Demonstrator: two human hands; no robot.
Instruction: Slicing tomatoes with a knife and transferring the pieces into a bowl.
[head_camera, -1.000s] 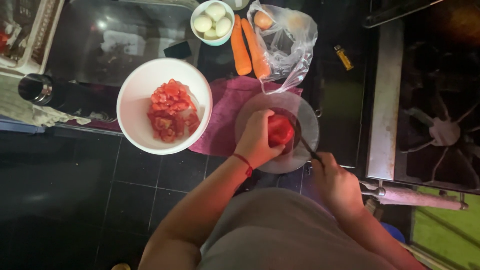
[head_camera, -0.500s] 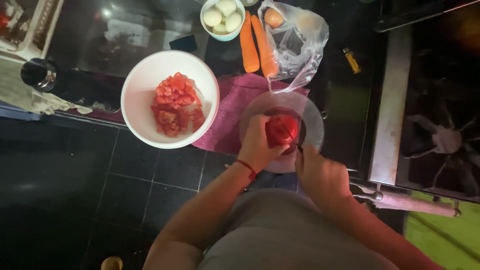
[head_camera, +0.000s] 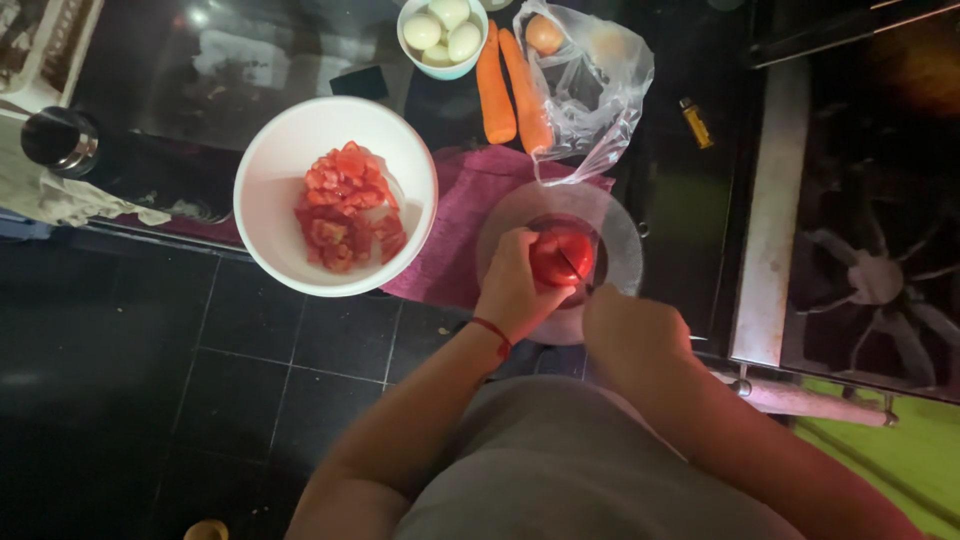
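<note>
A red tomato (head_camera: 563, 256) rests on a round clear glass board (head_camera: 615, 225) lying on a magenta cloth (head_camera: 470, 210). My left hand (head_camera: 512, 288) grips the tomato from its left side. My right hand (head_camera: 632, 335) holds a knife (head_camera: 572, 266) whose blade lies across the tomato's top. To the left, a large white bowl (head_camera: 275, 170) holds chopped tomato pieces (head_camera: 345, 205).
At the counter's back stand a small bowl of eggs (head_camera: 442, 35), two carrots (head_camera: 505, 85) and a clear plastic bag (head_camera: 590, 90) with round vegetables. A yellow lighter (head_camera: 696, 122) lies nearby. A gas stove (head_camera: 880, 220) is on the right, a dark cup (head_camera: 58, 140) far left.
My right hand has moved in from the right to the tomato, and the knife blade now sits on it. My left hand keeps its grip on the tomato.
</note>
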